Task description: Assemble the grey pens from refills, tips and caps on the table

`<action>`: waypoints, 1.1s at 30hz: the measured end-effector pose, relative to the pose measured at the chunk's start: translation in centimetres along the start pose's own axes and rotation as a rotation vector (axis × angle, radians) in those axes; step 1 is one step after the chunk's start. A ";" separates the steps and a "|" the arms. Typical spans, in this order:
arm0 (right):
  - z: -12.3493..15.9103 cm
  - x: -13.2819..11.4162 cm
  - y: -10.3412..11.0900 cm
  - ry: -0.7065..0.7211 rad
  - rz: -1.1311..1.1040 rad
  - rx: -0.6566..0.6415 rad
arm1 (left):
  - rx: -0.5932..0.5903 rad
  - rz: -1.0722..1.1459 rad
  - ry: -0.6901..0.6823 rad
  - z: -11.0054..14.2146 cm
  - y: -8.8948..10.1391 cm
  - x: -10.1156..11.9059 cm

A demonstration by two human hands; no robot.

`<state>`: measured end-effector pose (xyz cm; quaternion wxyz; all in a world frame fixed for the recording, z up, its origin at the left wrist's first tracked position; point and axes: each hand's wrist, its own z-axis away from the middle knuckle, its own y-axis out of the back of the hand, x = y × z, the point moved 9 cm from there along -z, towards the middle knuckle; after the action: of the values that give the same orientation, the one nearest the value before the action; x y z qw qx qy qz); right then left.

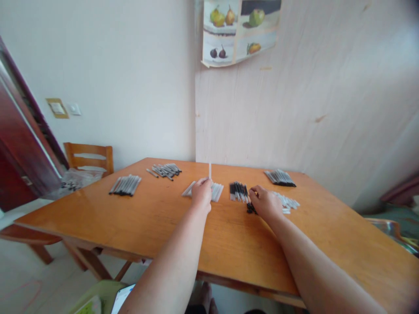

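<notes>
My left hand (202, 192) is closed on a translucent pen barrel (210, 170), which points up and away from me. Beneath that hand lies a row of similar pale barrels (217, 192). My right hand (266, 201) has its fingers pinched together just above a small heap of black pen parts (251, 209); whatever is between the fingertips is too small to make out. Left of these fingertips lies a bundle of black ink refills (238, 192). Small clear caps (288, 201) lie beyond and to the right of my right hand, partly covered by it.
The wooden table (147, 222) also bears black-ended pens at left (125, 185), a looser pile of pens (165, 170) behind, and more pens (280, 178) at back right. A chair (88, 152) and plastic bag (73, 179) stand left. A phone (121, 298) lies below the front edge.
</notes>
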<state>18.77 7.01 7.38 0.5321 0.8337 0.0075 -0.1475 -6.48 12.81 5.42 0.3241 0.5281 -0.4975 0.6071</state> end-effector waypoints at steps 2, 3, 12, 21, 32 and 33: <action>0.0 0.1 0.1 -0.006 -0.010 0.002 | -0.001 0.020 -0.006 -0.1 0.3 1.1; 0.0 0.1 0.1 -0.007 -0.016 0.000 | -0.008 0.025 -0.014 -0.3 0.4 1.6; 0.1 0.2 0.0 0.011 -0.043 0.000 | 0.005 -0.290 -0.166 -3.7 6.5 4.5; 0.0 0.1 -0.7 0.047 -0.092 -0.020 | -0.004 -0.890 -0.212 -6.2 9.7 1.4; 0.1 -0.1 -0.6 0.045 -0.118 -0.030 | -0.053 -1.066 -0.213 -7.8 8.8 0.0; 0.1 -0.1 -0.5 0.043 -0.120 -0.027 | -0.057 -1.075 -0.213 -7.9 8.8 0.0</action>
<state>18.58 7.13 6.85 0.5333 0.8274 0.0712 -0.1610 -17.03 17.68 3.52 0.5508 0.7574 -0.2038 0.2855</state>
